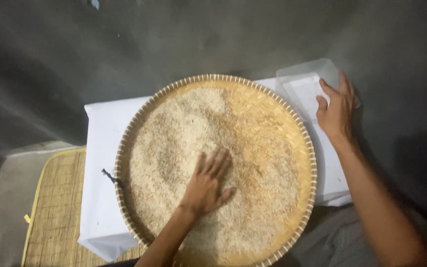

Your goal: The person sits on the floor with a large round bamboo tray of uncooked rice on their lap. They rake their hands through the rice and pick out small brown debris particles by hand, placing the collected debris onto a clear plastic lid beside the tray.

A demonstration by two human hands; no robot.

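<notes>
Pale rice (193,133) thinly covers round woven tray (292,118).

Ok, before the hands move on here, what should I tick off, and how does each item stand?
1. Left hand flat on the rice: ok.
2. Right hand at the clear plastic container: ok, touching its edge.
3. Round woven tray resting on the white cloth: ok.
4. Container contents: cannot tell.
5. Rice inside the tray rim: ok, none seen spilled.
</notes>
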